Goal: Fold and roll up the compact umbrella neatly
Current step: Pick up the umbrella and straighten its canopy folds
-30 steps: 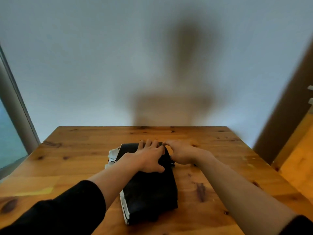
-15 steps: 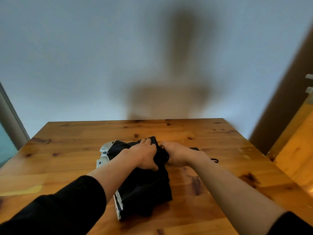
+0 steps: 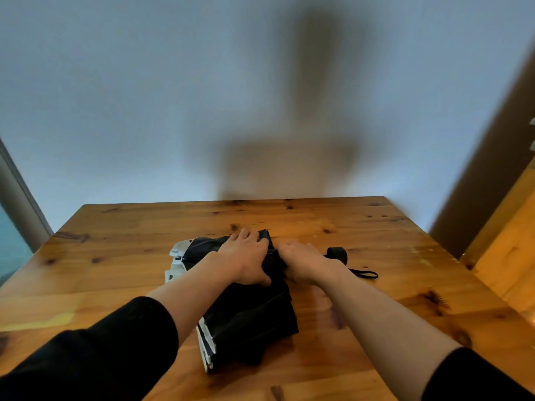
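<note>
A compact umbrella (image 3: 249,316) lies on the wooden table (image 3: 115,256), its black canopy folded flat with white patterned edges showing along the left side. My left hand (image 3: 246,256) presses down on the far part of the black fabric, fingers curled over its edge. My right hand (image 3: 304,261) grips the fabric right beside it, near the shaft. The umbrella's black handle (image 3: 337,254) sticks out to the right of my right hand, with its wrist strap (image 3: 364,274) lying on the wood.
The table's far edge meets a pale wall. A window frame (image 3: 20,204) stands at the left, and a brown door frame (image 3: 489,169) with wooden floor at the right. A small dark comb-like mark (image 3: 438,296) sits on the table's right side.
The umbrella's handle and strap have come into sight to the right of my right hand. Both hands have stayed together on the far end of the fabric, now pressing flatter.
</note>
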The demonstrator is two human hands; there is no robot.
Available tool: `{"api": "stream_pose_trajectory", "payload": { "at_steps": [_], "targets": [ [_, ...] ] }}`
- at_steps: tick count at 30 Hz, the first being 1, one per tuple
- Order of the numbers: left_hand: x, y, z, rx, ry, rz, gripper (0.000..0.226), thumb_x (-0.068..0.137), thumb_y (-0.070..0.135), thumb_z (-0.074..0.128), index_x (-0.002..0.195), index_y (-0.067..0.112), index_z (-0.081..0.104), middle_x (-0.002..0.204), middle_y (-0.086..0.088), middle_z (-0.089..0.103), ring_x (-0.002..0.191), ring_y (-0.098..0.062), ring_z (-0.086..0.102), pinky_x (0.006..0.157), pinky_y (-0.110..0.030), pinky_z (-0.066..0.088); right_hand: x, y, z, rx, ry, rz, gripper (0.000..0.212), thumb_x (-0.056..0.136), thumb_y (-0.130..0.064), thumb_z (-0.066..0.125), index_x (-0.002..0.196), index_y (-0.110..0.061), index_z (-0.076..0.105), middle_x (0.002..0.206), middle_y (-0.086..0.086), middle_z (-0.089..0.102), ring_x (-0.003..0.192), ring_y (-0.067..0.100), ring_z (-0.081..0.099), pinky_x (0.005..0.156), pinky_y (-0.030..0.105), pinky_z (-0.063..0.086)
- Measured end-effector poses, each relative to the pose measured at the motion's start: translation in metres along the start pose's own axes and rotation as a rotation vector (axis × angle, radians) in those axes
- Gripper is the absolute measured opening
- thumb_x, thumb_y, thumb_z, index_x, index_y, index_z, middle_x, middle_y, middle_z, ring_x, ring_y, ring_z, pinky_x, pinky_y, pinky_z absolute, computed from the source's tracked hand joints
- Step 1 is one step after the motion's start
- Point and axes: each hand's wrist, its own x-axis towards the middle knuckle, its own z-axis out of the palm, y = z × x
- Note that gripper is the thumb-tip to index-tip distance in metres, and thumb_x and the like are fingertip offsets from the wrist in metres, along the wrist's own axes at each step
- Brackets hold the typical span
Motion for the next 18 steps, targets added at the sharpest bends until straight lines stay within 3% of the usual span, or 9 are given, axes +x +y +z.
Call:
{"api": "stream_pose_trajectory", "payload": {
  "at_steps": [3, 9, 14, 18],
  "targets": [
    [-0.001, -0.004, -0.001, 0.057, 0.046, -0.007, 0.077, 0.077, 0.057, 0.065, 0.138, 0.017, 0.040, 0.141, -0.012, 0.038, 0.133, -0.032, 0.029, 0.110, -0.047, 0.030, -0.003, -0.001, -0.004, 0.028, 0.006, -0.002, 0.032, 0.094, -0.004, 0.056, 0.124, -0.009, 0.048, 0.123, 0.014, 0.058, 0.112, 0.033, 0.055, 0.086, 0.041, 0.043],
    [-0.004, -0.014, 0.008, -0.074, 0.098, 0.013, 0.067, 0.082, 0.055, 0.062, 0.134, 0.018, 0.044, 0.128, -0.006, 0.049, 0.121, -0.026, 0.046, 0.092, -0.040, 0.045, -0.014, -0.005, -0.016, 0.005, 0.029, 0.005, 0.027, 0.095, -0.006, 0.053, 0.121, -0.009, 0.048, 0.109, 0.011, 0.057, 0.098, 0.031, 0.057, 0.070, 0.037, 0.039],
    [-0.010, -0.021, 0.011, -0.069, 0.254, 0.078, 0.053, 0.086, 0.059, 0.057, 0.116, 0.017, 0.049, 0.112, 0.000, 0.060, 0.101, -0.020, 0.060, 0.081, -0.033, 0.048, -0.022, -0.013, -0.031, 0.013, 0.116, 0.008, 0.016, 0.092, -0.013, 0.056, 0.100, -0.018, 0.044, 0.089, 0.000, 0.050, 0.084, 0.023, 0.050, 0.069, 0.035, 0.038],
    [-0.011, -0.022, 0.012, -0.100, 0.326, 0.064, 0.052, 0.081, 0.068, 0.056, 0.100, 0.021, 0.045, 0.101, 0.005, 0.062, 0.090, -0.019, 0.061, 0.071, -0.031, 0.044, -0.025, -0.018, -0.039, 0.034, 0.148, 0.004, 0.015, 0.091, -0.015, 0.057, 0.097, -0.017, 0.044, 0.082, -0.003, 0.047, 0.083, 0.022, 0.050, 0.067, 0.033, 0.038]
  ]
}}
